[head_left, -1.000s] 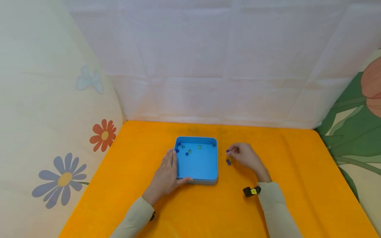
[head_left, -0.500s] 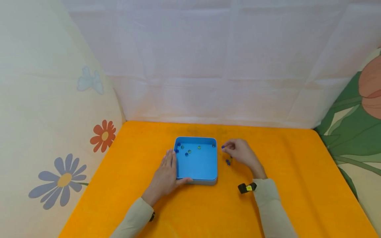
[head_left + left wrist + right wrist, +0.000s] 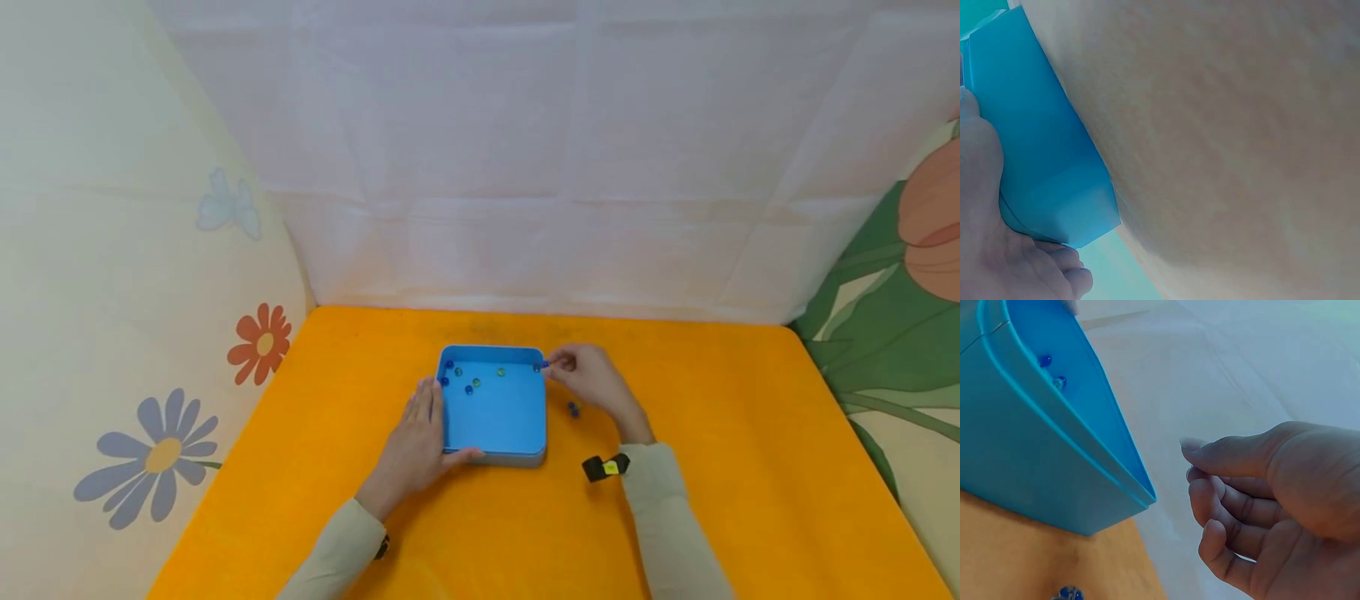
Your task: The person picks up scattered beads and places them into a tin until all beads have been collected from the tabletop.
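A square light-blue box (image 3: 495, 421) stands on the table with several blue and greenish glass marbles inside, mostly near its back and left walls. My left hand (image 3: 411, 450) rests against it, straight fingers along the left side and thumb along the front edge. At the back right corner, my right hand (image 3: 592, 379) pinches a blue marble (image 3: 545, 364) between thumb and forefinger, right at the rim. In the right wrist view the thumb and fingers (image 3: 1222, 456) mostly hide that marble. A small cluster of marbles (image 3: 573, 409) lies on the table right of the box.
An orange cloth (image 3: 360, 358) covers the table. White fabric (image 3: 465, 167) hangs behind it, and flower-printed fabric (image 3: 127, 275) stands on both sides. Each wrist wears a dark strap, the right one with a small black device (image 3: 600, 468).
My right hand has moved left and slightly back with the blue marble, from above the loose cluster to the box's right rim. The left hand and the box have stayed in place.
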A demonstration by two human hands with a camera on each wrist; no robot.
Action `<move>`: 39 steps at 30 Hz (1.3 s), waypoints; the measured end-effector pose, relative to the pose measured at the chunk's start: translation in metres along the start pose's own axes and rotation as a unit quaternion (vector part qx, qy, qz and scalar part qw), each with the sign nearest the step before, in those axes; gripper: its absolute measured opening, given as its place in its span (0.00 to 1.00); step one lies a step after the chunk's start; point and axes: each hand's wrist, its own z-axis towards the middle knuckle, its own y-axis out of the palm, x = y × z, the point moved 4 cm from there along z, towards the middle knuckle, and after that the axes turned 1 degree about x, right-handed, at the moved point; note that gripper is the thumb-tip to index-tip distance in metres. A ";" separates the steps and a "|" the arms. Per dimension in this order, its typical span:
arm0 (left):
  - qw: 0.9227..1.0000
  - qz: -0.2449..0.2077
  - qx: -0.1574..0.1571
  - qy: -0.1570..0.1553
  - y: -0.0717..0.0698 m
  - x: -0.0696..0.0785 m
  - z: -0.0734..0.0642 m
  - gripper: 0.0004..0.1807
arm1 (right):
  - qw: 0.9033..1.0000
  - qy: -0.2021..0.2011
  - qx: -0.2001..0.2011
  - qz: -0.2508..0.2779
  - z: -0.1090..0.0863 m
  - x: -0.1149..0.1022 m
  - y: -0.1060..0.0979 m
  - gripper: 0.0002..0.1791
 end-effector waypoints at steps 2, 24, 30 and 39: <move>1.000 0.002 0.001 -0.001 0.000 0.000 0.000 0.73 | 1.000 -0.005 -0.001 0.001 0.002 -0.003 0.001 0.14; 1.000 0.001 -0.008 -0.009 -0.003 0.002 0.000 0.74 | 0.999 -0.042 -0.023 -0.001 0.025 -0.031 0.018 0.12; 1.000 0.008 -0.009 -0.006 -0.004 0.002 0.000 0.73 | 0.999 -0.045 -0.026 0.006 0.033 -0.038 0.024 0.11; 0.999 0.044 0.019 0.008 -0.003 0.003 -0.001 0.70 | 0.998 -0.043 -0.039 0.004 0.042 -0.042 0.031 0.11</move>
